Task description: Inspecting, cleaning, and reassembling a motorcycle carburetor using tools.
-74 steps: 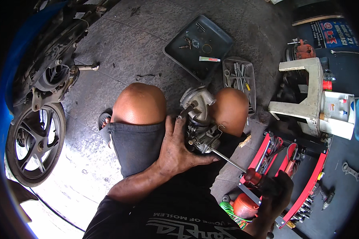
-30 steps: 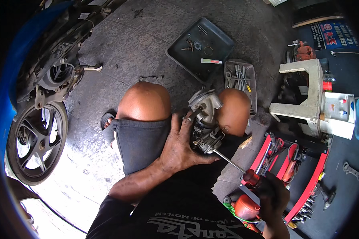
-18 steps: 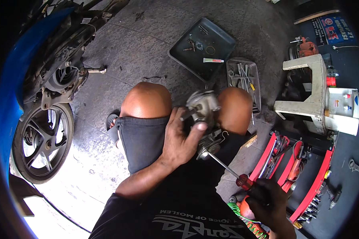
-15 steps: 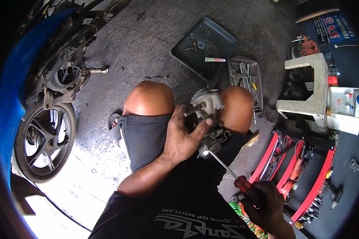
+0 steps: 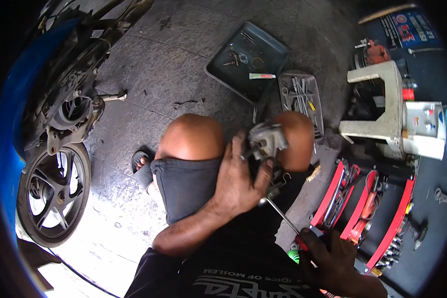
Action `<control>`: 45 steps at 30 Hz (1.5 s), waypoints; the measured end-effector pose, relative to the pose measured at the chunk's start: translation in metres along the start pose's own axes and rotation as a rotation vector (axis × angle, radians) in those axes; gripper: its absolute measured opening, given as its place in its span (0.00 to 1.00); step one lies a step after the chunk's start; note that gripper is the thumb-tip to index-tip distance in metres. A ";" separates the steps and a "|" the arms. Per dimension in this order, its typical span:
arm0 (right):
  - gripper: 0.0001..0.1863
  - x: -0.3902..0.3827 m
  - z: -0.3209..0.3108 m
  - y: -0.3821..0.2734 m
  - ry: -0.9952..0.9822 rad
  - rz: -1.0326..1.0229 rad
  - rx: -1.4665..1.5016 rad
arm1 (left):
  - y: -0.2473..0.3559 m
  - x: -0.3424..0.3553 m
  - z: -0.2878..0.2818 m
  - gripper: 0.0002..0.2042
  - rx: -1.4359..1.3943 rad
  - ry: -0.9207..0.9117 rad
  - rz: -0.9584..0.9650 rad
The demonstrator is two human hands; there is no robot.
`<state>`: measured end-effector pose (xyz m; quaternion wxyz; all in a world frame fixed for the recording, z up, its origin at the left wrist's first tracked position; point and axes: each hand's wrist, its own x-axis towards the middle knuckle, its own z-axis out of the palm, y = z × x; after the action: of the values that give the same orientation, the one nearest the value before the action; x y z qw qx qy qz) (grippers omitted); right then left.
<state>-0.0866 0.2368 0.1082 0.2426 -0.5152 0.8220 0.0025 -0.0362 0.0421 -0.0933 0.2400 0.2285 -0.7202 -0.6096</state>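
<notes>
Between my knees, my left hand (image 5: 239,185) grips a grey metal carburetor (image 5: 269,141), its thumb across the near side and its fingers round the left. The carburetor is slightly blurred. My right hand (image 5: 330,260), lower right, is closed on a screwdriver (image 5: 283,215) by its red handle. The long metal shaft points up and left, and its tip meets the lower end of the carburetor. Just how the tip sits there is hard to see. Much of the handle is covered by my fingers.
Ahead lies a black tray (image 5: 218,54) with small parts and a tube (image 5: 261,76). Beside it sits a grey tray (image 5: 317,102) of tools. To the right are a white stool (image 5: 372,128) and red-edged tool rack (image 5: 390,226). A blue motorcycle (image 5: 16,107) with its wheel (image 5: 84,186) stands left.
The carburetor has tilted and shifted a little to the right in my left hand. My right-hand fingers have moved forward over the screwdriver's handle. The whole view has shifted slightly.
</notes>
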 end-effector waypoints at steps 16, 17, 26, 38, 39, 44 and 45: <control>0.20 0.029 -0.022 -0.009 -0.149 0.301 0.313 | -0.002 0.007 0.000 0.37 -0.187 -0.004 -0.183; 0.22 0.029 -0.022 -0.010 -0.137 0.313 0.347 | 0.000 0.005 -0.001 0.37 -0.187 0.005 -0.191; 0.29 0.011 0.005 -0.022 -0.015 0.656 0.948 | 0.000 -0.001 -0.009 0.40 -0.111 -0.076 -0.260; 0.19 -0.012 0.076 0.030 0.309 0.517 1.731 | 0.024 -0.016 0.005 0.26 -0.696 0.319 -0.306; 0.19 0.013 0.079 0.021 0.337 0.646 1.788 | 0.017 -0.019 0.009 0.27 -0.710 0.368 -0.235; 0.23 0.063 0.107 0.020 0.373 0.392 2.158 | 0.017 -0.046 0.020 0.39 -0.383 0.420 0.199; 0.23 0.066 0.114 0.027 0.422 0.333 2.082 | 0.009 -0.050 0.016 0.43 -0.343 0.295 0.366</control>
<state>-0.0873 0.2225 -0.0259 0.4121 0.0733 0.5051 -0.7548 -0.0070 0.0868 -0.0896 0.4831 0.1371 -0.5933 -0.6291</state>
